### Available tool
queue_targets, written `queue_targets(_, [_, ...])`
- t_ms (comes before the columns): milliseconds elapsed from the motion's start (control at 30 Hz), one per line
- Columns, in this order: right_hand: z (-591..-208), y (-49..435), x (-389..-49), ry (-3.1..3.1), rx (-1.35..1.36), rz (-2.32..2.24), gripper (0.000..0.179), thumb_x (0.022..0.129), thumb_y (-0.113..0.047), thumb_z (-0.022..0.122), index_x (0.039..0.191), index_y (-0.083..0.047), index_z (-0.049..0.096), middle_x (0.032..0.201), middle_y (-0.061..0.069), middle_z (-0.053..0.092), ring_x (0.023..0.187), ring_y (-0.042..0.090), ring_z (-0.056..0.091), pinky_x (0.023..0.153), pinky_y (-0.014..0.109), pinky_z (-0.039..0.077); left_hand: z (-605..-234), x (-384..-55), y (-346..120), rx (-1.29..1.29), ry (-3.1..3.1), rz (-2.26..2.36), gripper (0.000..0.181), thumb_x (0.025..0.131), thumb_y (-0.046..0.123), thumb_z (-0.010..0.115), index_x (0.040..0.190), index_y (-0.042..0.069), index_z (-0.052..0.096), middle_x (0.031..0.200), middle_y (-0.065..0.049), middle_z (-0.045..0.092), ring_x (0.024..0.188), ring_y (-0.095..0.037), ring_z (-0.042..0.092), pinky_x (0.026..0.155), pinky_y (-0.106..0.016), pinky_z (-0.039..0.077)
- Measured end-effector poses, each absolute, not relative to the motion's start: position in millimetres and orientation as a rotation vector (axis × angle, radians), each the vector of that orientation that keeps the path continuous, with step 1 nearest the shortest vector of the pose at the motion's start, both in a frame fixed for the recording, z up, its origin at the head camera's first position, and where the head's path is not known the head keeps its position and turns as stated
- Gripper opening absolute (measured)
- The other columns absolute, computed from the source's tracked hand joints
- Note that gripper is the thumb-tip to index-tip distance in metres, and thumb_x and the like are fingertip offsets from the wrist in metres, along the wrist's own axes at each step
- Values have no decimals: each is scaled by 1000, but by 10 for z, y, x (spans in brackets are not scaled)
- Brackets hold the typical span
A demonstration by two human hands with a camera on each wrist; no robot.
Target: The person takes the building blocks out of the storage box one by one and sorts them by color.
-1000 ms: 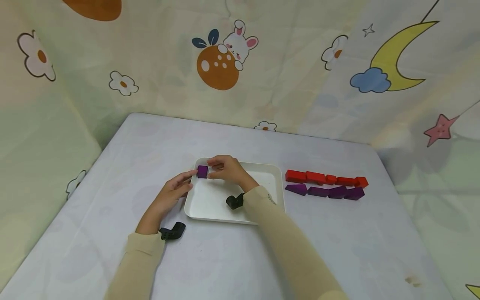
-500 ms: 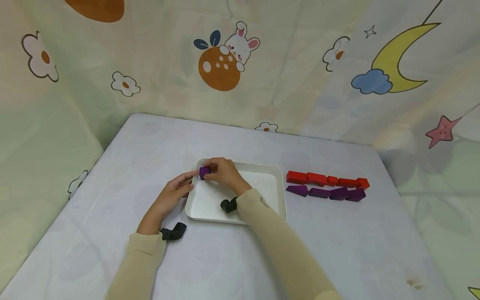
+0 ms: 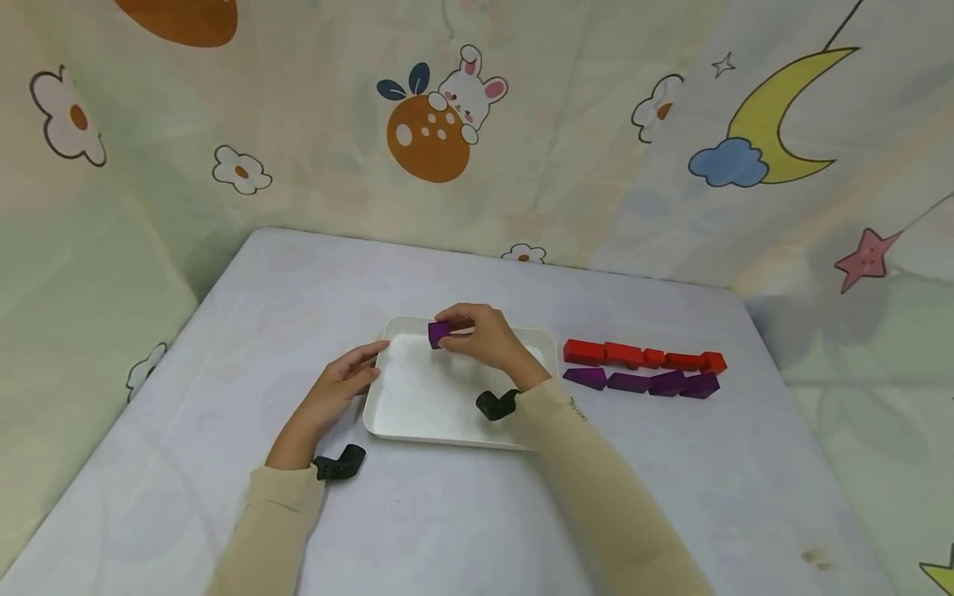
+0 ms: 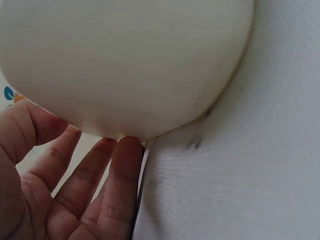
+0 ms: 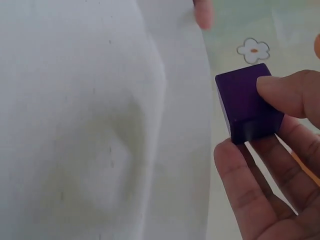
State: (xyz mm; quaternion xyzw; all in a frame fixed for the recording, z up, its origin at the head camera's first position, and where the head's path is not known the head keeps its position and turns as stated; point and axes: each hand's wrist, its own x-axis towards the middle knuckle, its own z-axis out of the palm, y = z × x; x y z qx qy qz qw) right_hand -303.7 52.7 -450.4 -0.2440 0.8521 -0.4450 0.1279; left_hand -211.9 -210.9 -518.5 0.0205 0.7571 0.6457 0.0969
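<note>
Between thumb and fingers, my right hand (image 3: 484,335) pinches a small purple block (image 3: 438,334) over the back of the white tray (image 3: 417,436). In the right wrist view the purple block (image 5: 247,100) shows two of its faces, the thumb lying on the larger one. My left hand (image 3: 339,382) is at the tray's left side, fingers nearly straight. Seen from the left wrist, fingertips (image 4: 129,147) and thumb touch the outside of the tray wall (image 4: 125,115).
Right of the tray, a row of red blocks (image 3: 624,354) lies behind a row of purple blocks (image 3: 628,382) on the white-covered table (image 3: 417,530). A patterned cloth (image 3: 320,108) hangs behind the table. Each wrist wears a black camera.
My right hand took hold of the purple block at the tray's back left corner and moved it to the right. The left hand has stayed at the tray's side.
</note>
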Motion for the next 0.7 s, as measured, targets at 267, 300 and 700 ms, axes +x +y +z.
queue_targets(267, [-4357, 1051, -2980, 2466, -737, -1388, 38, 97, 2, 78, 134, 3, 72, 130, 21, 73, 122, 38, 71, 100, 46, 61, -5199, -2122, -2118, 56, 2255, 1897, 53, 114, 12, 54, 165, 5, 43, 173, -22, 34, 156, -41, 39, 110, -28, 48])
queue_targets(300, [-4336, 1109, -2972, 2472, -741, -1398, 38, 97, 2, 78, 134, 4, 71, 131, 21, 73, 122, 39, 70, 100, 46, 61, -5195, -2120, -2116, 54, 2256, 1895, 53, 114, 12, 54, 165, 5, 43, 173, -22, 34, 156, -41, 39, 110, -29, 48])
queue_targets(700, [-4148, 1765, -2846, 2525, -649, -1431, 43, 97, 2, 78, 138, 6, 68, 137, 24, 69, 126, 42, 68, 101, 48, 59, -5170, -2105, -2094, 40, 2268, 1873, 54, 113, 14, 55, 165, 6, 43, 173, -21, 34, 157, -40, 38, 109, -26, 47])
